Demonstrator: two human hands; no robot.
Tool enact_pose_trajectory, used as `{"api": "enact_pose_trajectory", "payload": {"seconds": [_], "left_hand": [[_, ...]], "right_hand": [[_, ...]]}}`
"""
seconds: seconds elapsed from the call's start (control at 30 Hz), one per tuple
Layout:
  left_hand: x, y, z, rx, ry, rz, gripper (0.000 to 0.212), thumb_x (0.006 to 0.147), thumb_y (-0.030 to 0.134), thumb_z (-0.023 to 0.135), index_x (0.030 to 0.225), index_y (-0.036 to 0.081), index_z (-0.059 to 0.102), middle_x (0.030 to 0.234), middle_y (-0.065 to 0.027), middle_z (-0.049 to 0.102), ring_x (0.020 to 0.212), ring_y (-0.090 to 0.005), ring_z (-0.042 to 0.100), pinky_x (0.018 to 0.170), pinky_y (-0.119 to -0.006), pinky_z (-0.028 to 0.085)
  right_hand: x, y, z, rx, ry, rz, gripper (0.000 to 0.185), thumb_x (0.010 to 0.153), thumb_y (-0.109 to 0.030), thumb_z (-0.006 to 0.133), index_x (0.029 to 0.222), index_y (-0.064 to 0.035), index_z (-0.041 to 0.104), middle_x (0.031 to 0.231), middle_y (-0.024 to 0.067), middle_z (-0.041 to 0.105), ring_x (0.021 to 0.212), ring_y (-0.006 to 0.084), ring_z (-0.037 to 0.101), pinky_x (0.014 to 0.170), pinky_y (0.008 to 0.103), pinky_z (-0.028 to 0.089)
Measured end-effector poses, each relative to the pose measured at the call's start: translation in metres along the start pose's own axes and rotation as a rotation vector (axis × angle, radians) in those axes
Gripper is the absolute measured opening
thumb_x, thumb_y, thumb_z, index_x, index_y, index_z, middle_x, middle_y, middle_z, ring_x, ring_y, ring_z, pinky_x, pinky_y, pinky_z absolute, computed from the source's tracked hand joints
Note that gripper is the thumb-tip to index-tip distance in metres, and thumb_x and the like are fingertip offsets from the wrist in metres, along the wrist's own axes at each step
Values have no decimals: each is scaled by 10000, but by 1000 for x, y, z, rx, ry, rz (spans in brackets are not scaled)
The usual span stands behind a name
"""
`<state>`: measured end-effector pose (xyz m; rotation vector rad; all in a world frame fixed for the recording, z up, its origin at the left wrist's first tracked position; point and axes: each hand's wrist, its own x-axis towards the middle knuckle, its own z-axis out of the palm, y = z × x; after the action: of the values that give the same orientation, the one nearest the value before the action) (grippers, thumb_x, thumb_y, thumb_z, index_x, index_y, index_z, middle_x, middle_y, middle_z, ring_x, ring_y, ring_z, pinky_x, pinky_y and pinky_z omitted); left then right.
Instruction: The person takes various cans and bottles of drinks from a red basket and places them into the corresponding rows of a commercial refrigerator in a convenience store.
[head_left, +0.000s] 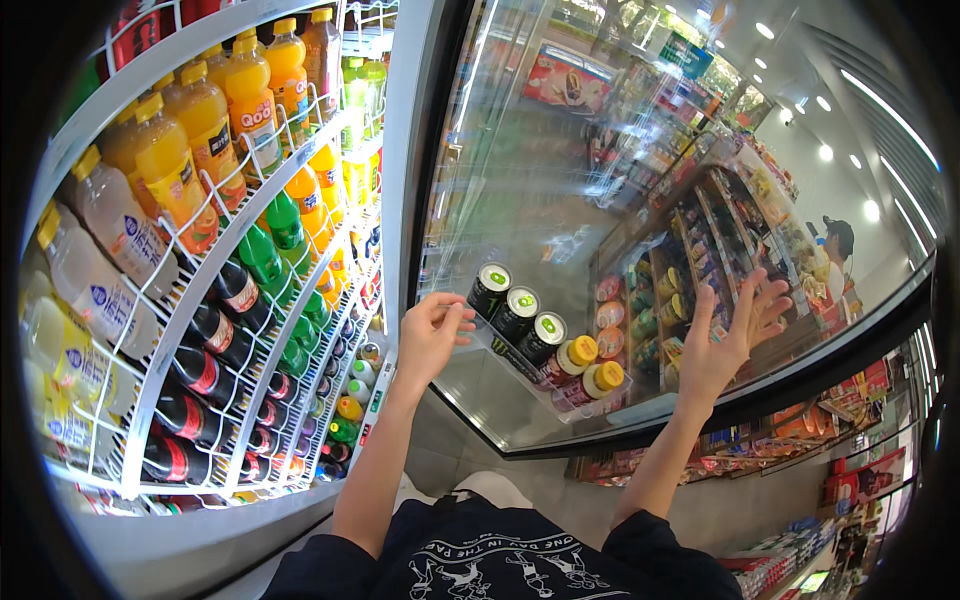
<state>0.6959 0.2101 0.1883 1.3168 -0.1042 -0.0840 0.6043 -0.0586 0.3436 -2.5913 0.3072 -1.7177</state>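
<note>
My left hand (435, 330) is at the left end of a clear door rack (517, 367), fingers curled. I cannot tell whether its fingertips grip the rack's end or only hover by it. Three black Monster energy drink cans (523, 311) with green tabs stand in the rack. Beside them are two yellow-capped bottles (577, 352). My right hand (716, 341) is raised in front of the glass door (517, 187), its fingers spread and nothing in them. Whether it touches the glass is unclear.
The glass door stands open beside a lit drinks cooler. White wire shelves (202, 274) hold orange juice bottles (169, 165), cola bottles (199, 375) and green bottles (262, 251). Snack shelves (795, 427) lie beyond the door's lower edge. Another person (836, 255) appears at far right.
</note>
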Motion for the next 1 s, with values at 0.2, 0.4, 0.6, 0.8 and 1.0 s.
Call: {"api": "enact_pose_trajectory", "payload": {"seconds": [0.2,0.4,0.6,0.8,1.0], "left_hand": [[-32,-1,12,4,99,33,181,932,102,534,1052,-25,576,899,-142,683,743,-174,672,599,-277,551],[-91,-36,38,72,164,27,195,938,110,528,1065,-34,560,886,-138,672,716,-177,659,586,-282,550],[-162,-99,83,84,103,-160,256,903,167,582,1072,-25,580,931,-107,666,771,-156,654,592,-277,540],[-201,-109,132,201,1,-182,302,904,212,586,1093,-24,587,931,-98,657,799,-148,647,617,-277,536],[-236,-126,148,298,-20,-167,339,904,210,581,1130,-42,587,1012,-145,671,931,-201,654,783,-301,518]], "right_hand": [[-2,10,1,220,-23,-23,511,895,-185,615,1378,-123,461,1536,156,202,1443,324,75,1127,526,-19],[-19,36,-19,620,-14,-143,199,882,-37,581,1054,-17,679,1300,180,551,1357,322,350,1136,481,132],[-91,90,-67,1233,116,37,173,903,-38,519,954,87,626,943,187,646,941,266,607,829,374,497],[-118,139,-98,1117,452,140,176,927,-48,429,965,37,579,841,107,579,810,194,550,743,320,471],[-154,137,-67,1168,-225,491,195,988,-144,459,1024,-6,593,844,17,583,750,73,519,668,216,405]]}}
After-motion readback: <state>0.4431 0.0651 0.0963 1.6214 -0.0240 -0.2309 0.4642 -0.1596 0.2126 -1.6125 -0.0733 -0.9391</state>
